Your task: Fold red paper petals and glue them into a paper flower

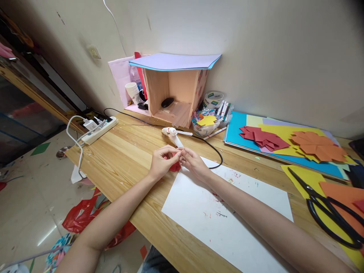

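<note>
My left hand [161, 161] and my right hand [192, 162] meet over the wooden table [125, 151], at the near corner of a white sheet [227, 212]. Both pinch a small piece of red folded paper [174, 167] between their fingertips. Most of the red piece is hidden by the fingers. Just beyond the hands lies a white glue gun [174, 135] with a black cord [210, 148] looping to the right.
Black scissors [327, 208] lie on yellow paper at the right. Coloured sheets with red folded shapes [263, 138] and orange folded shapes [318, 146] lie at the back right. A wooden box [173, 94], paper cups [133, 92], a bowl of scraps [206, 125], tape and a power strip [99, 129] stand behind.
</note>
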### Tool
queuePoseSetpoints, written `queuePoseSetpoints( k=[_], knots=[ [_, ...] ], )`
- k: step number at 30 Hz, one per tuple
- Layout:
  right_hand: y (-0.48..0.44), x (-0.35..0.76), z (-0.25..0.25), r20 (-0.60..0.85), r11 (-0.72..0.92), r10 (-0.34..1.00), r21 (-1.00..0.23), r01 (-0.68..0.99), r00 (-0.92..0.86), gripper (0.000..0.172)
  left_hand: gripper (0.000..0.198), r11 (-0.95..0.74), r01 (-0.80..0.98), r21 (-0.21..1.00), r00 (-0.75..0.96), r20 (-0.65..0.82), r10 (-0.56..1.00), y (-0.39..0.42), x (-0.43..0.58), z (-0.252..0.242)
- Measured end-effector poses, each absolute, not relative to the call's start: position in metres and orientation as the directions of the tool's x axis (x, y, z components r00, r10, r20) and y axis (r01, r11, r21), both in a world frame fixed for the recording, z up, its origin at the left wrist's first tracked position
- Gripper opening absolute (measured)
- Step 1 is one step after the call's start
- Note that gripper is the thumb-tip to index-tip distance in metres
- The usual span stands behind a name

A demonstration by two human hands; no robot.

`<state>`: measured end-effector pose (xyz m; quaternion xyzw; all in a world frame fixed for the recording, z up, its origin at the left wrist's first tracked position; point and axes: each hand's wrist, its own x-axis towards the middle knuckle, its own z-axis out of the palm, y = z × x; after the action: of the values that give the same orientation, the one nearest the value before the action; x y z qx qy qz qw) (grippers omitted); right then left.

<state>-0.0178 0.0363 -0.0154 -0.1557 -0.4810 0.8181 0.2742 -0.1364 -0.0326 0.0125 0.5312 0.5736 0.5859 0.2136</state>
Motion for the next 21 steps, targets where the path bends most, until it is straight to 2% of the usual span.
queuePoseSetpoints(
  k=[10,14,21],
  knots=[
    [0.0353,-0.0192,-0.0155,0.012,-0.305,0.598,-0.921,-0.242,-0.801,0.024,0.014,-0.158,0.355,0.921,-0.387,0.299,0.872,-0.0334,-0.1355,0.0113],
    [0.0353,-0.0183,-0.0130,0.003,-0.359,0.593,-0.894,-0.268,-0.806,0.023,0.014,-0.114,0.309,0.944,-0.414,0.242,0.877,-0.0326,-0.1355,0.0103],
    [0.0372,-0.0167,-0.0116,-0.012,-0.448,0.592,-0.836,-0.317,-0.806,0.026,0.017,-0.120,0.263,0.957,-0.453,0.232,0.861,-0.0296,-0.1407,0.0095]
  ],
)
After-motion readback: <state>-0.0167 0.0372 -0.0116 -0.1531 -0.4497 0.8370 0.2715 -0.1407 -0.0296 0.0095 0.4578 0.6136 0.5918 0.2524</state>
